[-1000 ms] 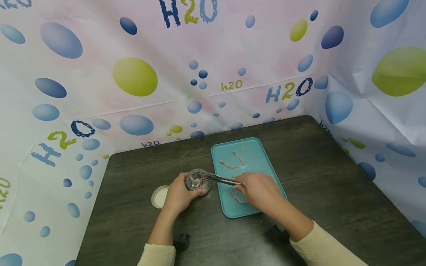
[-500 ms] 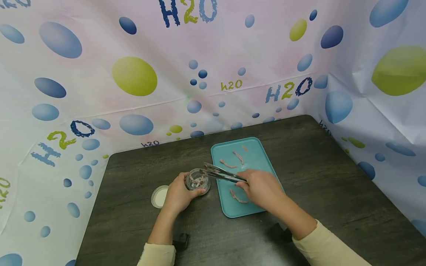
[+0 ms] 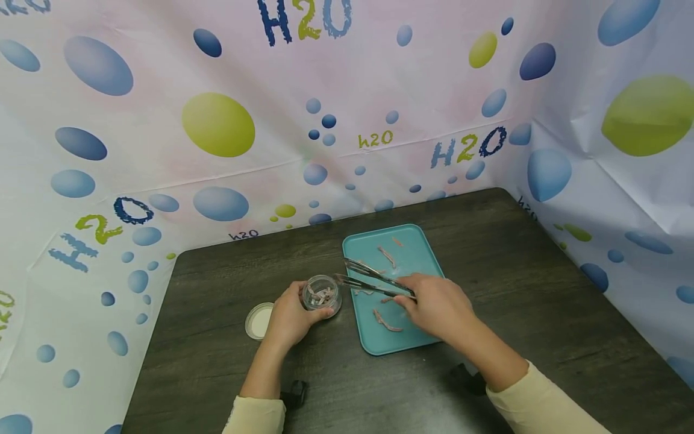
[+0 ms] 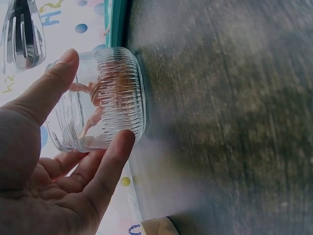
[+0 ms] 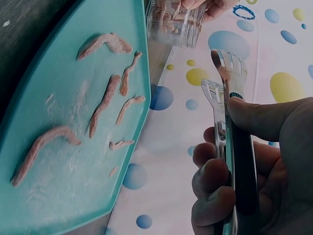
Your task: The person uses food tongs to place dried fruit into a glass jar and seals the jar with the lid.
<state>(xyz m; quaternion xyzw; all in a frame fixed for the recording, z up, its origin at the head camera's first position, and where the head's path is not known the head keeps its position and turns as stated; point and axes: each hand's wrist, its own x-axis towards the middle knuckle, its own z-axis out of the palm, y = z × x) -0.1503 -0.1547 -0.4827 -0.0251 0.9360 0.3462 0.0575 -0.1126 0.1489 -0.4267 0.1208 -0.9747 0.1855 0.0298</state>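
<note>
My left hand (image 3: 293, 316) holds a small ribbed glass jar (image 3: 322, 308), fingers and thumb around its side. In the left wrist view the uncapped jar (image 4: 120, 98) stands on the table with pinkish-brown twisted strips (image 4: 95, 95) inside. My right hand (image 3: 441, 304) grips metal tongs (image 5: 242, 161) with dark handle panels. The tongs' arms are spread, with nothing between their fork-like tips. They hover over the left side of a teal tray (image 3: 379, 345), close to the jar. Several similar strips (image 5: 103, 105) lie apart on the tray.
A round pale lid (image 3: 260, 320) lies left of the jar, partly behind my left hand. The dark wooden table (image 3: 542, 289) extends on both sides. A wall sheet with printed bubbles (image 3: 219, 123) rises behind it.
The tongs' tips have left the jar's mouth and spread apart. My right hand has shifted right with them, over the tray. My left hand and the jar have stayed put.
</note>
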